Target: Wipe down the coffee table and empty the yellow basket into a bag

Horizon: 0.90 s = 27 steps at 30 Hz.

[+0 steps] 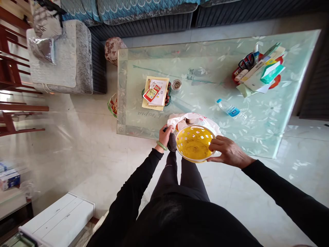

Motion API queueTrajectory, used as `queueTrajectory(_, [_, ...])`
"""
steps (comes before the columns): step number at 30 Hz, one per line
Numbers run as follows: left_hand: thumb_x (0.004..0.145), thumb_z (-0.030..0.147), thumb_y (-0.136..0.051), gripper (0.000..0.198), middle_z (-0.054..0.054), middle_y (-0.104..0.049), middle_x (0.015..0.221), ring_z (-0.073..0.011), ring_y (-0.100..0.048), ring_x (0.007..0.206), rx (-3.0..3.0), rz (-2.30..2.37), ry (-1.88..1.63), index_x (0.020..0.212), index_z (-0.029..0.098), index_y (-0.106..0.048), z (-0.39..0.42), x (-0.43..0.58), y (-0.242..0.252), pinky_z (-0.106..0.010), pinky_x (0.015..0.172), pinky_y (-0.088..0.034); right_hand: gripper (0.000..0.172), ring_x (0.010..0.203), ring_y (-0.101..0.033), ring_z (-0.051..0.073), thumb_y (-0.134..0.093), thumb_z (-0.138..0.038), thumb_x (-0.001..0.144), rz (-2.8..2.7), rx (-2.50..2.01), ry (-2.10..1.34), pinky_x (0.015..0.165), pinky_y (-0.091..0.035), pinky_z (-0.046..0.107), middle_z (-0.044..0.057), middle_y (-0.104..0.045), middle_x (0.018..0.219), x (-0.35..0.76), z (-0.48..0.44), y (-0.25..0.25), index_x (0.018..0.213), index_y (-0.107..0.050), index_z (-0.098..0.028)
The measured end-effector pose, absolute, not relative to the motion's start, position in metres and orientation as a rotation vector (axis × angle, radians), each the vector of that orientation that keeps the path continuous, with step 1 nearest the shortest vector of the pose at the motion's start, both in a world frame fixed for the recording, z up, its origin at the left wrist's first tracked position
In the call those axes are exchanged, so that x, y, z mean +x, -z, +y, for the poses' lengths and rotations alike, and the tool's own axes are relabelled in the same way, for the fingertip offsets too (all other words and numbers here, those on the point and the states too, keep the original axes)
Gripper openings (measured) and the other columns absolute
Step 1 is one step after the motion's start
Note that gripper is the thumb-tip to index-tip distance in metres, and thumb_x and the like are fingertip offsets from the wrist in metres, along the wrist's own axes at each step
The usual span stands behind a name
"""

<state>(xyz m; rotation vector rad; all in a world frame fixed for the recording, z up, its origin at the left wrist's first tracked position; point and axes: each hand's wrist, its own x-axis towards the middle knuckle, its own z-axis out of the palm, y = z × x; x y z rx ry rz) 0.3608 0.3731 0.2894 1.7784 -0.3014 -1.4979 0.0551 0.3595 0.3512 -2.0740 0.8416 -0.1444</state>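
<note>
At the edge of a pale green glass-topped table (205, 58), the right hand (227, 151) grips the rim of a round yellow perforated plastic basket (194, 143) beside a crumpled white plastic bag (181, 120); the left hand (164, 135) closes on something small and dark, hard to make out.

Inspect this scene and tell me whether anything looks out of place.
The water bottle lies on its side on the glass table instead of standing. The yellow perforated bowl gripped by the right hand has brownish smears inside, and a crumpled white plastic bag sprawls at the table's edge beside it.
</note>
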Motion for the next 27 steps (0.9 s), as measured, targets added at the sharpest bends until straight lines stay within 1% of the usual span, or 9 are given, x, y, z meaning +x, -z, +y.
queueTrajectory(6, [0.072,0.055,-0.087,0.042,0.005,-0.053,0.057,-0.0105,-0.046,0.059,1.776,-0.324,1.483,0.066,0.019,-0.067,0.374,0.359,-0.29,-0.026,0.062,-0.037,0.042,0.074,-0.055,0.023,-0.07,-0.067,0.092,0.835,-2.175,0.185,0.068,-0.047,0.039,0.005,-0.067,0.078,0.044,0.348,-0.373,0.08,-0.068,-0.027])
queueTrajectory(10, [0.073,0.054,-0.088,0.042,0.005,-0.05,0.059,-0.0095,-0.044,0.058,1.743,-0.26,1.485,0.066,0.019,-0.065,0.376,0.356,-0.289,-0.025,0.061,-0.036,0.033,0.076,-0.061,0.026,-0.076,-0.063,0.089,0.892,-2.219,0.432,0.066,-0.049,0.043,0.007,-0.071,0.085,0.023,0.317,-0.391,0.088,-0.072,-0.03])
queueTrajectory(13, [0.072,0.053,-0.089,0.043,0.005,-0.053,0.061,-0.0099,-0.047,0.061,1.743,-0.211,1.468,0.066,0.019,-0.065,0.377,0.353,-0.287,-0.025,0.063,-0.039,0.032,0.082,-0.064,0.031,-0.078,-0.063,0.087,1.085,-2.258,0.533,0.072,-0.05,0.049,0.008,-0.072,0.089,0.011,0.284,-0.386,0.092,-0.073,-0.032])
queueTrajectory(15, [0.071,0.053,-0.09,0.044,0.005,-0.054,0.061,-0.0105,-0.048,0.062,1.735,-0.181,1.467,0.066,0.019,-0.065,0.378,0.35,-0.287,-0.026,0.063,-0.04,0.029,0.087,-0.064,0.034,-0.076,-0.063,0.088,1.248,-2.233,0.493,0.08,-0.05,0.053,0.009,-0.073,0.093,0.01,0.261,-0.366,0.093,-0.074,-0.034])
queueTrajectory(17, [0.07,0.054,-0.091,0.044,0.005,-0.054,0.061,-0.0107,-0.049,0.061,1.723,-0.17,1.472,0.067,0.019,-0.065,0.38,0.348,-0.287,-0.026,0.063,-0.04,0.03,0.096,-0.063,0.035,-0.07,-0.063,0.093,1.369,-2.162,0.42,0.089,-0.05,0.054,0.01,-0.073,0.101,0.017,0.239,-0.331,0.096,-0.075,-0.034])
queueTrajectory(20, [0.07,0.054,-0.09,0.043,0.004,-0.056,0.064,-0.0104,-0.048,0.062,1.721,-0.18,1.46,0.068,0.018,-0.066,0.381,0.343,-0.29,-0.026,0.063,-0.039,0.049,0.103,-0.062,0.035,-0.051,-0.07,0.101,1.424,-2.068,0.29,0.1,-0.048,0.055,0.013,-0.073,0.109,0.039,0.211,-0.262,0.102,-0.076,-0.027])
queueTrajectory(22, [0.07,0.055,-0.09,0.044,0.004,-0.056,0.064,-0.0101,-0.047,0.062,1.723,-0.173,1.448,0.069,0.018,-0.066,0.382,0.34,-0.294,-0.026,0.063,-0.04,0.058,0.104,-0.061,0.035,-0.043,-0.069,0.103,1.435,-2.006,0.195,0.103,-0.047,0.055,0.017,-0.071,0.111,0.055,0.198,-0.216,0.104,-0.077,-0.022])
queueTrajectory(25, [0.07,0.058,-0.091,0.047,0.004,-0.054,0.062,-0.0099,-0.047,0.061,1.741,-0.15,1.453,0.069,0.019,-0.066,0.383,0.336,-0.3,-0.026,0.062,-0.04,0.053,0.106,-0.058,0.036,-0.048,-0.064,0.102,1.466,-1.881,0.106,0.107,-0.045,0.057,0.02,-0.068,0.11,0.073,0.189,-0.16,0.103,-0.077,-0.02])
queueTrajectory(27, [0.069,0.061,-0.091,0.049,0.004,-0.053,0.061,-0.01,-0.046,0.061,1.755,-0.144,1.457,0.068,0.019,-0.066,0.382,0.334,-0.303,-0.026,0.062,-0.04,0.048,0.107,-0.057,0.038,-0.053,-0.06,0.101,1.484,-1.836,0.08,0.107,-0.044,0.059,0.02,-0.066,0.109,0.08,0.189,-0.133,0.103,-0.078,-0.018])
